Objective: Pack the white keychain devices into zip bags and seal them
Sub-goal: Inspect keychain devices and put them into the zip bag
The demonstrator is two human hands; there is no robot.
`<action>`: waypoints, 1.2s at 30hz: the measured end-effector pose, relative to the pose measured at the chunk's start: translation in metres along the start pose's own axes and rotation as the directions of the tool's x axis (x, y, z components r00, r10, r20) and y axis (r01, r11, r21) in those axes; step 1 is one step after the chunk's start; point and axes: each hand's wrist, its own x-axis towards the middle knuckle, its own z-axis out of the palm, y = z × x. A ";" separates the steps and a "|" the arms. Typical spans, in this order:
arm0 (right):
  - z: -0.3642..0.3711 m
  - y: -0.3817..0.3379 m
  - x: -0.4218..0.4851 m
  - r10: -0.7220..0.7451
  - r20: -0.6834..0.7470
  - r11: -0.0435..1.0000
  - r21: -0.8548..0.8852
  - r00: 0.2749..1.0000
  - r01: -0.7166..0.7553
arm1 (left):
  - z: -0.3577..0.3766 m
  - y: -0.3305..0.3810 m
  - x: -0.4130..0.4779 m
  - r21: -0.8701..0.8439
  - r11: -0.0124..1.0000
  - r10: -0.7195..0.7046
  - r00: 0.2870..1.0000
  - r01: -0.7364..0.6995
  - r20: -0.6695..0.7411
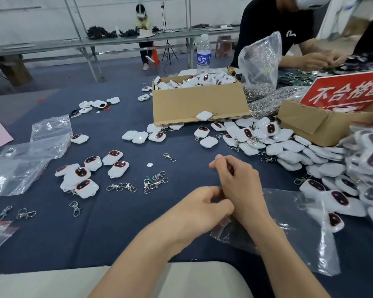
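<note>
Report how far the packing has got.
Done: bagged devices, it seems, piled at right. In hand: left hand and right hand curl together above a clear zip bag; what they pinch is hidden. Still to do: loose devices and a full cardboard box.

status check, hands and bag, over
Fingers curled on left grip and right grip, close together mid-table; any held item hidden. Empty-looking zip bag under right wrist. Loose keychain clips to the left, not in the way.
</note>
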 end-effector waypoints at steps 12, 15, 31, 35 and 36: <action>0.002 -0.002 0.004 0.088 0.025 0.966 0.244 0.996 -0.091 | 0.000 -0.007 0.004 0.122 0.993 -0.002 0.999 0.008 -0.050; -0.001 -0.002 0.006 0.151 0.057 0.935 0.316 0.987 -0.161 | -0.010 -0.006 0.003 0.104 0.994 -0.031 0.999 0.031 0.005; -0.019 0.010 0.021 0.452 0.279 0.463 0.738 0.847 -0.490 | -0.051 0.017 0.144 0.819 0.541 0.331 0.848 0.189 -0.414; -0.018 0.009 0.019 0.417 0.244 0.529 0.718 0.876 -0.452 | -0.059 0.011 0.127 0.664 0.747 0.392 0.793 0.020 -0.466; -0.018 0.009 0.018 0.396 0.222 0.582 0.690 0.891 -0.430 | -0.061 0.010 0.116 0.602 0.797 0.390 0.805 -0.051 -0.447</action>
